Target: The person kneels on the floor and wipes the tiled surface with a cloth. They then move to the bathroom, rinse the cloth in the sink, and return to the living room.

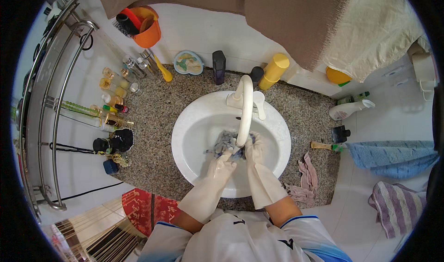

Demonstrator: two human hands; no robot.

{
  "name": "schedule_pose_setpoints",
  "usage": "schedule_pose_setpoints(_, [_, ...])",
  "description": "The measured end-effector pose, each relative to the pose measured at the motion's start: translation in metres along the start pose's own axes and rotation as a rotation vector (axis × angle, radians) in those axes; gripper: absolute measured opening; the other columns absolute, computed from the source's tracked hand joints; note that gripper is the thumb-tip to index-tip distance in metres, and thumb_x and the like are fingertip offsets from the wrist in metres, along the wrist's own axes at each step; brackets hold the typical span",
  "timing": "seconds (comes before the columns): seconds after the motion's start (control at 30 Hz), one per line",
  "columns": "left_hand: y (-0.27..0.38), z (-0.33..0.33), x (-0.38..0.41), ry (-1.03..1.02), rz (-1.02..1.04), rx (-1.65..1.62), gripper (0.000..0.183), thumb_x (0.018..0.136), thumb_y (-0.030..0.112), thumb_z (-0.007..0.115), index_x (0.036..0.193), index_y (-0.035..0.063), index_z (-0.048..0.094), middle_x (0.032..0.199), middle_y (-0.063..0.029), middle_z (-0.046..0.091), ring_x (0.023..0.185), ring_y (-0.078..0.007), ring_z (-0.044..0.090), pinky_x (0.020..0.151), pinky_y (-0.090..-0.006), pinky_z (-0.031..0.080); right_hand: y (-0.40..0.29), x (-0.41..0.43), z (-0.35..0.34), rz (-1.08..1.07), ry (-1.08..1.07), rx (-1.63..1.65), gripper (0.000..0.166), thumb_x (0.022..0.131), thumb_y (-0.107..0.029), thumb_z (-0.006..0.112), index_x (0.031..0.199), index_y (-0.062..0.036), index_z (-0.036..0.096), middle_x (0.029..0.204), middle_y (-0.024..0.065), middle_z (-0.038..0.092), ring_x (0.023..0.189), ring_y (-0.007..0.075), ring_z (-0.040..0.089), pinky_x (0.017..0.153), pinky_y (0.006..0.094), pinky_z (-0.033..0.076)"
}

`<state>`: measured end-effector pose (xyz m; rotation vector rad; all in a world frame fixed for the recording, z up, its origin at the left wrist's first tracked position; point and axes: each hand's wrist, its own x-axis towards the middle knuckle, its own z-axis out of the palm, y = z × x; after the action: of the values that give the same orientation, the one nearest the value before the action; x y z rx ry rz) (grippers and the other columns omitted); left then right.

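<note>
Both my hands wear long cream rubber gloves and reach into a white oval washbasin. A wet grey-and-dark-blue cloth lies bunched in the basin under the spout. My left hand is closed on its near edge, with the fingers curled. On the right side, my right hand grips another part of the same cloth; its fingertips are partly hidden. The curved white faucet arches over the cloth and covers some of it. Beside the spout's base is the faucet's lever handle.
A crumpled pink cloth and a wooden-handled brush lie right on the granite counter. Along the back stand a yellow canister and a dark bottle. Several small bottles line the left, near a metal rack.
</note>
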<state>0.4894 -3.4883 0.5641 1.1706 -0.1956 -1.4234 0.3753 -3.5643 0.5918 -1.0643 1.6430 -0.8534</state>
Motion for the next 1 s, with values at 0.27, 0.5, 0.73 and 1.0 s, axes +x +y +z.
schedule_pose_setpoints(0.27, [0.049, 0.043, -0.023, 0.343, -0.588, -0.729, 0.045, 0.099, 0.042, 0.063, 0.122, 0.0038, 0.059, 0.116, -0.0113, 0.063, 0.109, -0.0256, 0.06, 0.098, -0.0411, 0.052, -0.016, -0.057, -0.017, -0.339, -0.293, 0.089, 0.013, 0.095, -0.008, 0.068, 0.106, -0.0031, 0.067, 0.105, 0.0096, 0.067, 0.094, 0.0165, 0.063, 0.087, 0.0305, 0.052])
schedule_pose_setpoints(0.5, [0.056, 0.003, -0.031, -0.178, -0.087, -0.158, 0.029, 0.097, 0.006, 0.055, 0.125, -0.0004, 0.061, 0.113, -0.0108, 0.069, 0.109, -0.0199, 0.066, 0.098, -0.0339, 0.052, -0.07, -0.053, -0.042, 0.154, -0.315, 0.014, 0.055, 0.094, -0.016, 0.071, 0.142, -0.0012, 0.049, 0.129, 0.022, 0.059, 0.118, 0.0249, 0.06, 0.101, 0.032, 0.051])
schedule_pose_setpoints(0.73, [0.091, 0.023, -0.059, -0.172, -0.173, 0.227, 0.039, 0.098, -0.007, 0.046, 0.137, -0.0078, 0.053, 0.129, -0.0158, 0.064, 0.117, -0.0202, 0.063, 0.104, -0.0313, 0.047, -0.014, 0.007, -0.017, 0.254, -0.579, 0.234, 0.038, 0.096, -0.016, 0.071, 0.128, -0.0019, 0.058, 0.111, 0.0103, 0.067, 0.096, 0.0144, 0.063, 0.083, 0.0284, 0.053])
schedule_pose_setpoints(1.0, [0.038, -0.047, -0.03, 0.156, 0.04, 0.172, 0.052, 0.098, 0.027, 0.062, 0.141, 0.0012, 0.05, 0.134, -0.0208, 0.059, 0.128, -0.0339, 0.056, 0.111, -0.0462, 0.045, -0.043, -0.011, -0.033, -0.052, -0.209, 0.415, 0.012, 0.103, -0.016, 0.058, 0.1, -0.0063, 0.065, 0.084, -0.0009, 0.063, 0.078, 0.0083, 0.058, 0.07, 0.0232, 0.047])
